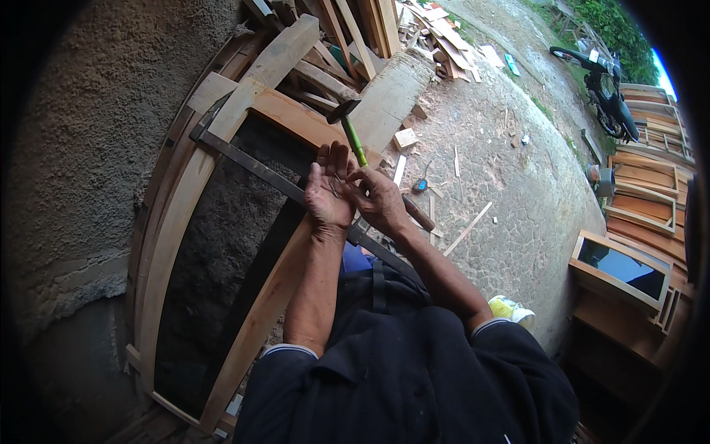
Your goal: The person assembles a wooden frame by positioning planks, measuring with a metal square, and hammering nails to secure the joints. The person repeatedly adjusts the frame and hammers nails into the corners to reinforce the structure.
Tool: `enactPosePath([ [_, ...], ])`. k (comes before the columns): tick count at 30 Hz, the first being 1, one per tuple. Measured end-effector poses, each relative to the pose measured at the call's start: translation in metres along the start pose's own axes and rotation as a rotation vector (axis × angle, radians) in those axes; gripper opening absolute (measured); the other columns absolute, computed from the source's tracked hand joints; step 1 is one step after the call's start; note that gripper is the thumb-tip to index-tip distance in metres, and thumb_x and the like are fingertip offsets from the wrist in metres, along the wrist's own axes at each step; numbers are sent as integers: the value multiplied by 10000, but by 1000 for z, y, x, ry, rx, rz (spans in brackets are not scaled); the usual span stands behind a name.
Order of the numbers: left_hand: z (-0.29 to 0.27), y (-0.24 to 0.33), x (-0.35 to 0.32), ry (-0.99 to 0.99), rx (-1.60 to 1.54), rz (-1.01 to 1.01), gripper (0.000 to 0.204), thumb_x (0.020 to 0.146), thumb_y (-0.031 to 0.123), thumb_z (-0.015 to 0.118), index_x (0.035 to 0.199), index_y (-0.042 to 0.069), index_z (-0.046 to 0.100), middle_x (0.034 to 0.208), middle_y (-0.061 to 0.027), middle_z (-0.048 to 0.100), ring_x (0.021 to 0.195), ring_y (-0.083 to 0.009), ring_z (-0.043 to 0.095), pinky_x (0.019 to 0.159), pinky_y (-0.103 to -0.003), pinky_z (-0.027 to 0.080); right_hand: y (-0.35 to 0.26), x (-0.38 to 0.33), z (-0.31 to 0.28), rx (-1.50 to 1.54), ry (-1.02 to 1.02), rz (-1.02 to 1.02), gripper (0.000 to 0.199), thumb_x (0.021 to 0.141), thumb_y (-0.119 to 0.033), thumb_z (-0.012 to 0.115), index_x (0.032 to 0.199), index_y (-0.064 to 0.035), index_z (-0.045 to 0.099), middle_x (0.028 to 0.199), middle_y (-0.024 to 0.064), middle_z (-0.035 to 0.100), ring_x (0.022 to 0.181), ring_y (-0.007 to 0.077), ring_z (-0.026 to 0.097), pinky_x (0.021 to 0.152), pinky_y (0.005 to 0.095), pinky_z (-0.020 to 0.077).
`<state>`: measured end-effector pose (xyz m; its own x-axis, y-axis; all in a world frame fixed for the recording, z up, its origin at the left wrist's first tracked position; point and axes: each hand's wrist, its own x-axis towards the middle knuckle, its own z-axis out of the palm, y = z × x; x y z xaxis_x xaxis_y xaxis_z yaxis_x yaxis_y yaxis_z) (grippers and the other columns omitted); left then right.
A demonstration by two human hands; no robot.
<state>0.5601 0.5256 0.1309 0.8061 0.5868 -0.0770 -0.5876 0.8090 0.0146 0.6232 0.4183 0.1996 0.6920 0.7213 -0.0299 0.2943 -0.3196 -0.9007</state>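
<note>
My left hand is turned palm up, fingers stretched, with a few thin nails lying on it. Thumb and fingertips of my right hand pinch together at the edge of that palm, on what looks like a nail. Just beyond my right hand is a hammer with a dark head and green handle; its lower end is hidden behind that hand. Under my hands lies a wooden frame, with a metal bar clamp across it. A brown wooden handle sticks out beside my right wrist.
A rough wall rises at the left. Timber offcuts pile up at the back. A blue tape measure and wood scraps lie on the floor. At the right are a motorcycle, stacked frames and a pale bucket.
</note>
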Motion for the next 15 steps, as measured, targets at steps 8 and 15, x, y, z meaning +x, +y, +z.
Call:
enactPosePath([
  [8, 2, -6, -12, 260, 296, 120, 524, 948, -98, 362, 1454, 32, 405, 1543, -170, 445, 1456, -288, 418, 1209, -476, 382, 10, -6, 17, -16, 47, -87, 192, 890, -209, 751, 994, -66, 675, 834, 156, 657, 744, 302, 672, 673, 411, 526],
  [15, -3, -9, -16, 415, 176, 91, 303, 1041, 60, 419, 1312, 24, 549, 1316, -139, 621, 1174, -234, 638, 1042, -390, 534, 28, 12, 20, -199, 130, -148, 142, 940, -186, 648, 1012, -74, 598, 892, 207, 628, 772, 420, 658, 656, 503, 515],
])
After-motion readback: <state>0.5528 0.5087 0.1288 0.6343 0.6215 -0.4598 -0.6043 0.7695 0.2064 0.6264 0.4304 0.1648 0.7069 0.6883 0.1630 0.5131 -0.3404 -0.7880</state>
